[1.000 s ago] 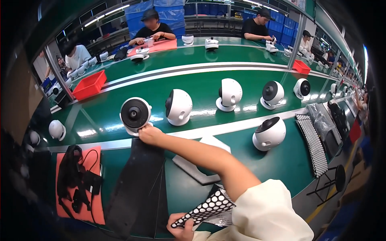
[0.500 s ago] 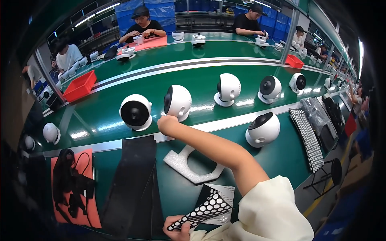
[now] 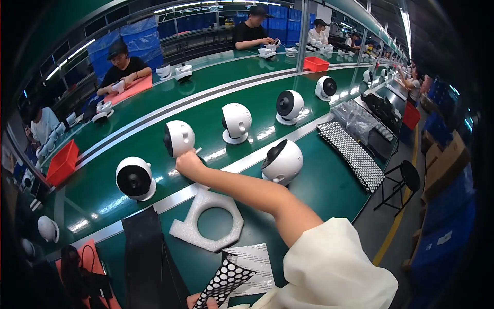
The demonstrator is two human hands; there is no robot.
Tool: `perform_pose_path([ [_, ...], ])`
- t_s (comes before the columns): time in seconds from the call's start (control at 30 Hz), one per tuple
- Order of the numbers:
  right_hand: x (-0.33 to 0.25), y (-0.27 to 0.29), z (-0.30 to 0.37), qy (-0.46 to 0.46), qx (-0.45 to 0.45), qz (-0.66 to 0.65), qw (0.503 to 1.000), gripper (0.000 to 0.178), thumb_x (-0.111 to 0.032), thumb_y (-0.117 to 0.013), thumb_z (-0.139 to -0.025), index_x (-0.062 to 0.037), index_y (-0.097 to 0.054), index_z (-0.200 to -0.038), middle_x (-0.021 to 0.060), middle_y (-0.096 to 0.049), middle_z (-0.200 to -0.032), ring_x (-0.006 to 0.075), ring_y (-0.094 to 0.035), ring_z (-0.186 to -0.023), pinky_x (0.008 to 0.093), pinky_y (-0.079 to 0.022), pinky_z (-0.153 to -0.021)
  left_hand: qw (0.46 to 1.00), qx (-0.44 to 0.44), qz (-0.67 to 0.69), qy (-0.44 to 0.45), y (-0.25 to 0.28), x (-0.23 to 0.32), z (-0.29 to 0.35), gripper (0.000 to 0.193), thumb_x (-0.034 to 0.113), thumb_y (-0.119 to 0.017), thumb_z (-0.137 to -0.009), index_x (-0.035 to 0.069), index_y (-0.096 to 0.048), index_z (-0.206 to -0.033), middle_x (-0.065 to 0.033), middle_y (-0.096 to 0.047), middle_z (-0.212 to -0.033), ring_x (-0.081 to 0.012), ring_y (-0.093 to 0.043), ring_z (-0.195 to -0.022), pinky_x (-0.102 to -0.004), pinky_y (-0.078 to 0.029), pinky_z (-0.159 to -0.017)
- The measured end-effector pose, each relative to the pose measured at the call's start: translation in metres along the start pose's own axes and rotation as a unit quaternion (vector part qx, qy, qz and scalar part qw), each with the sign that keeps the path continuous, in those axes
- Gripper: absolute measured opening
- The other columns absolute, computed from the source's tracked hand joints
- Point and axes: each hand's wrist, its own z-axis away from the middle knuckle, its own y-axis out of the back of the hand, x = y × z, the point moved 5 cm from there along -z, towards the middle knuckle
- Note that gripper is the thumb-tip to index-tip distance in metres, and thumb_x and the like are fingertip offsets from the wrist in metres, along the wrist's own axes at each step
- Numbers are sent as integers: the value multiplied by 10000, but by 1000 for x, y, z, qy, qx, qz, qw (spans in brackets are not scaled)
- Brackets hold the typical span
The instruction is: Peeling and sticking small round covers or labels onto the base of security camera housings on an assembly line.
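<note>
My left hand (image 3: 201, 302), at the lower edge, grips a curled black sheet of round white stickers (image 3: 224, 281). A pale printed sheet (image 3: 257, 265) lies behind it. My right arm stretches over the bench to the belt. There my right hand (image 3: 189, 164), fingers curled in, is against the lower part of a white ball-shaped camera (image 3: 180, 139) with a black front. The fingertips, and anything pinched in them, are hidden. Below the forearm lies a white foam piece (image 3: 191, 230) with a round hole. Another white camera (image 3: 282, 162) sits on the bench, tilted upward, beyond that forearm.
More cameras stand along the green belt, one left of my hand (image 3: 135, 178), others to the right (image 3: 236, 122). Black sheets (image 3: 146, 252) and cables on a pink mat (image 3: 85, 275) lie left. A dotted sheet (image 3: 350, 154) lies right, near a stool (image 3: 406, 177). Co-workers sit opposite.
My view has swung to the right, so the scene sits further left. My right hand stays at the same camera and my left hand still holds the sticker sheet.
</note>
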Motion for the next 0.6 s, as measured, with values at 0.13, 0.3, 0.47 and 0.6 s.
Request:
perform_pose_path([
  [0.13, 2, 14, 24, 6, -56, -29, 998, 84, -145, -554, -646, -131, -623, -601, 30, -597, -628, 200, -602, -585, 350, -434, -403, 1000, 16, -5, -20, 3, -1, 3, 275, 44, -566, -710, -12, -449, -953, -50, -461, -822, -148, -431, -751, -285, -374, -686],
  [0.3, 18, 43, 70, 16, -48, -29, 998, 84, -125, -553, -643, -120, -628, -606, 34, -602, -618, 183, -602, -559, 291, -448, -420, 998, -1, -52, -28, 4, 2, 4, 267, 51, -567, -712, -20, -448, -940, -59, -464, -817, -150, -438, -734, -287, -379, -680],
  [0.47, 22, 50, 105, -3, -201, -42, 979, 136, -93, -551, -652, -60, -652, -737, 92, -620, -798, 280, -611, -666, 474, -480, -463, 999, -18, -31, 1, 0, 4, 4, 268, 60, -575, -711, -17, -451, -936, -63, -472, -811, -139, -440, -724, -275, -381, -664],
  [0.6, 13, 47, 136, -5, -162, 27, 986, 99, -95, -555, -593, -73, -640, -639, 92, -589, -662, 240, -571, -582, 415, -412, -403, 999, -7, -37, -11, -1, 5, 6, 254, 61, -580, -708, -14, -455, -917, -58, -476, -792, -135, -440, -701, -271, -382, -645],
])
